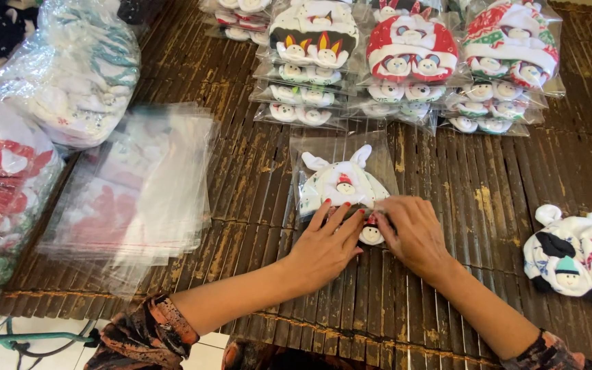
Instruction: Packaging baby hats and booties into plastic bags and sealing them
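A folded white sock pair with small snowman faces lies partly inside a clear plastic bag on the brown slatted mat. My left hand lies flat with its fingers pressing the near edge of the bag. My right hand pinches the bag's near end beside a small snowman head that sticks out between both hands.
Stacks of bagged festive socks line the far edge. A pile of empty clear bags lies at left, beside big plastic sacks of socks. Loose unbagged sock pairs rest at right.
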